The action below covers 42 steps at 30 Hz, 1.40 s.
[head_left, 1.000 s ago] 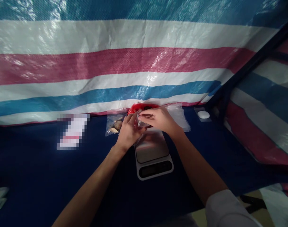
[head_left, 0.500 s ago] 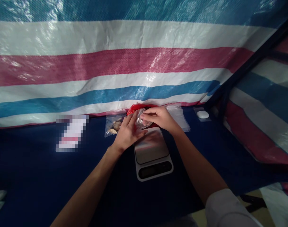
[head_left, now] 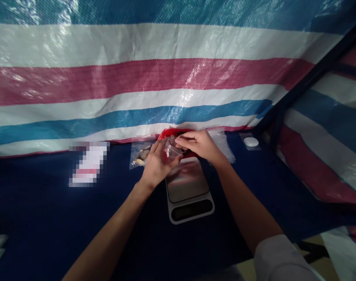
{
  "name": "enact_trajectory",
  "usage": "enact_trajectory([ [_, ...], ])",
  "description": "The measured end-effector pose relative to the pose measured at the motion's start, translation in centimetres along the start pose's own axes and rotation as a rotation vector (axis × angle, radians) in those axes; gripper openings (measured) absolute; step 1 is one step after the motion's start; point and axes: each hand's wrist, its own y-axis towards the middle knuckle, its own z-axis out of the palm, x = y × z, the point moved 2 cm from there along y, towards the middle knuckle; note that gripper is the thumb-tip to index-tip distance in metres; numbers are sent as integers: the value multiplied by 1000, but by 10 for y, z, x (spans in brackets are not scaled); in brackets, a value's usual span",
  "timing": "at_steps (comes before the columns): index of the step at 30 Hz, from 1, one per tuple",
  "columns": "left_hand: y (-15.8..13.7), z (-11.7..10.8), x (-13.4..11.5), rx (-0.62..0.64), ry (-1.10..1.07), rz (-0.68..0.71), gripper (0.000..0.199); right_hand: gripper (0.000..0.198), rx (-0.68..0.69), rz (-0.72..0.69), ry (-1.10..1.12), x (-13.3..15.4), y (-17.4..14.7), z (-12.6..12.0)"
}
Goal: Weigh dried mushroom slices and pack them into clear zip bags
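Between my two hands is a small clear plastic bag (head_left: 172, 150), above the far end of a kitchen scale (head_left: 188, 181). My left hand (head_left: 158, 164) is closed on the bag's near left side, thumb and fingers around it. My right hand (head_left: 197, 144) pinches at the bag's upper right edge; its fingertips partly hide what they grip. Behind the hands lies a red plastic bag (head_left: 166, 132), mostly covered. To the left, a clear zip bag (head_left: 135, 154) holds several tan, stone-like or shell-like pieces. The scale's display looks dark.
A stack of clear bags (head_left: 224, 146) lies right of my right hand. Farther right, a white oval object (head_left: 250, 142) rests on a small clear bag. A blurred-out paper (head_left: 88, 164) lies on the dark blue table (head_left: 43, 218). Striped sheeting (head_left: 137, 78) rises behind.
The clear bag between my hands has shifted and tilted slightly, showing more of its side. My right hand has moved slightly; the scale stays put.
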Motion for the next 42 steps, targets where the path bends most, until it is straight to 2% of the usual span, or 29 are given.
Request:
enact_trajectory([
  [5,0,-1,3,-4,-23,13,67,26,-133,36,-252,-2,1,-11],
  [12,0,0,-1,27,-94,18,66,14,24,50,-343,-3,4,4],
  [19,1,4,-6,13,-165,-54,77,18,25,6,-365,-5,3,9],
  [28,6,-7,-17,23,-278,-108,53,16,57,68,-282,-1,3,6],
  [34,8,-12,-15,0,-334,-149,46,27,48,80,-180,-7,0,-15],
  [37,9,-15,-12,7,-335,-201,42,28,-46,112,-166,-18,-2,-34],
  [40,10,-17,-8,22,-331,-248,41,22,-126,102,-289,-25,-2,-47],
  [42,11,-18,-6,28,-334,-251,41,17,-123,63,-422,-26,-2,-48],
])
